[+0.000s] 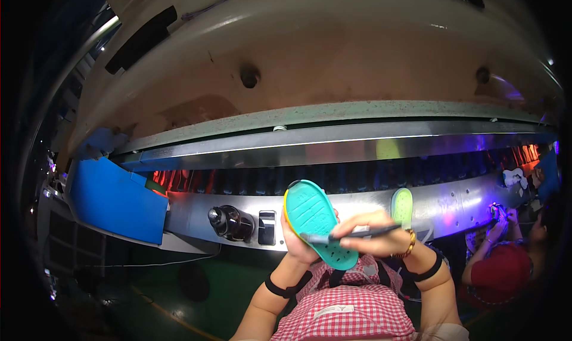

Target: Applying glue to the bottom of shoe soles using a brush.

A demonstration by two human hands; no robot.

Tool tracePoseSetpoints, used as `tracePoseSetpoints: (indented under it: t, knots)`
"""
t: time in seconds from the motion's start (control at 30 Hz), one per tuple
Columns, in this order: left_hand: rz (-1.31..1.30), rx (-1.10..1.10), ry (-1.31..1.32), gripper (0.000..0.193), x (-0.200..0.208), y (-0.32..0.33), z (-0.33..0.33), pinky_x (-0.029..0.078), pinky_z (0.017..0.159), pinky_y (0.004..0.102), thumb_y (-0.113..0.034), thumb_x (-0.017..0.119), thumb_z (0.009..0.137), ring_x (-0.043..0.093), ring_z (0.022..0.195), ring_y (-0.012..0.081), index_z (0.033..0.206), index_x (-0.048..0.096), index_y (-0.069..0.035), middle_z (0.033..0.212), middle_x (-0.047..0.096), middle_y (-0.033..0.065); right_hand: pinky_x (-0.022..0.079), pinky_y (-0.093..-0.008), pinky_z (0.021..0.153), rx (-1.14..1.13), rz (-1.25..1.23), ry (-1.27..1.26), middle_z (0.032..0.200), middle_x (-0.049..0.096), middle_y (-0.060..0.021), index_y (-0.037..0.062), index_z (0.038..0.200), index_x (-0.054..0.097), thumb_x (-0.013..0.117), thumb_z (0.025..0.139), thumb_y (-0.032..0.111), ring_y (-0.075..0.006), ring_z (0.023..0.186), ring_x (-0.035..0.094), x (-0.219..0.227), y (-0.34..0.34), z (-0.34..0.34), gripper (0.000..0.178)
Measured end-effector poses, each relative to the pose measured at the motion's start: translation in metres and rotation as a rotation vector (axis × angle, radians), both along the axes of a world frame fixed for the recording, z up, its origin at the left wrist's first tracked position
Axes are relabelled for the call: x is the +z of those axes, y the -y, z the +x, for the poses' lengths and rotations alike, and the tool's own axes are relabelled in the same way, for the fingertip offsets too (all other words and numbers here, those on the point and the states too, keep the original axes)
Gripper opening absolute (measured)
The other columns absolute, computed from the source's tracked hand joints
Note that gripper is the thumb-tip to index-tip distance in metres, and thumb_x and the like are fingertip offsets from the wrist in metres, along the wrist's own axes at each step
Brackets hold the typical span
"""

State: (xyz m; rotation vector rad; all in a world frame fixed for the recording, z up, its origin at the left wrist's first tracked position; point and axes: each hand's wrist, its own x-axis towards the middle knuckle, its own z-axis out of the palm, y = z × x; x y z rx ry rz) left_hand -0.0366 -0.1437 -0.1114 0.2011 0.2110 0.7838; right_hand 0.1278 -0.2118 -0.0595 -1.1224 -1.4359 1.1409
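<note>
My left hand (298,245) is wrapped round the edge of a teal shoe sole (311,205) and holds it up, tilted, over the front of the metal bench. Yellow and black show along the sole's left and upper edge, and small holes dot its lower end. In my right hand (376,236) is a brush (386,229) with a dark handle. The fingers are closed on the handle, and the pale bristles lie against or just above the sole's left side. Behind the right hand, a light green shoe sole (404,205) rests on the bench.
A dark bottle (238,225) and a black phone-like rectangle (267,228) sit on the metal bench (196,207), left of the sole. Dark rollers (262,182) run behind it, under a metal rail (298,152). A blue panel (119,198) stands left; a co-worker in red (503,269) works at right.
</note>
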Motion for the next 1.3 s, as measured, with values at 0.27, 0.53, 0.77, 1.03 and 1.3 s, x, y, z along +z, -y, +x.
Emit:
tracePoseSetpoints:
  t: [0.27, 0.53, 0.77, 1.03, 1.3]
  knots:
    - [0.123, 0.248, -0.039, 0.090, 0.008, -0.010, -0.008, 0.044, 0.071, 0.0416, -0.077, 0.021, 0.072, 0.053, 0.076, 0.0299, 0.100, 0.051, 0.004, 0.090, 0.054, 0.0184, 0.048, -0.0335, 0.081, 0.049, 0.244, 0.062, 0.092, 0.063, -0.0129, 0.0010, 0.090, 0.062, 0.065, 0.073, 0.002, -0.0243, 0.088, 0.061, -0.005, 0.004, 0.004, 0.017]
    - [0.233, 0.359, 0.074, 0.093, 0.024, -0.015, -0.012, 0.043, 0.072, 0.0402, -0.079, 0.020, 0.070, 0.052, 0.076, 0.0293, 0.103, 0.050, 0.003, 0.088, 0.053, 0.0188, 0.047, -0.0330, 0.082, 0.044, 0.270, 0.077, 0.093, 0.063, -0.0133, 0.0002, 0.091, 0.063, 0.066, 0.072, 0.001, -0.0244, 0.091, 0.060, -0.009, 0.005, 0.013, 0.020]
    - [0.304, 0.221, 0.099, 0.097, 0.025, -0.022, -0.019, 0.044, 0.074, 0.0413, -0.080, 0.017, 0.070, 0.052, 0.085, 0.0305, 0.112, 0.047, 0.002, 0.101, 0.051, 0.0218, 0.041, -0.0365, 0.090, 0.128, 0.108, -0.187, 0.096, 0.063, -0.0126, 0.0008, 0.092, 0.063, 0.064, 0.072, 0.000, -0.0226, 0.096, 0.058, -0.024, 0.012, 0.012, 0.020]
    - [0.194, 0.069, 0.016, 0.071, -0.014, 0.001, -0.017, 0.039, 0.091, 0.0485, -0.054, 0.038, 0.082, 0.048, 0.107, 0.0374, 0.131, 0.030, -0.003, 0.120, 0.046, 0.0211, 0.046, -0.0287, 0.083, 0.029, -0.181, -0.462, 0.095, 0.064, -0.0116, -0.0008, 0.094, 0.062, 0.061, 0.077, 0.000, -0.0153, 0.090, 0.059, -0.009, 0.019, -0.008, 0.017]
    - [0.347, -0.323, -0.159, 0.053, 0.001, -0.025, -0.025, 0.045, 0.084, 0.0335, -0.030, 0.053, 0.082, 0.056, 0.095, 0.0198, 0.121, 0.039, 0.003, 0.107, 0.054, 0.0140, 0.050, -0.0290, 0.075, 0.284, 0.183, 0.071, 0.094, 0.064, -0.0132, -0.0003, 0.092, 0.061, 0.064, 0.074, 0.002, -0.0214, 0.084, 0.063, 0.004, 0.009, 0.008, 0.018]
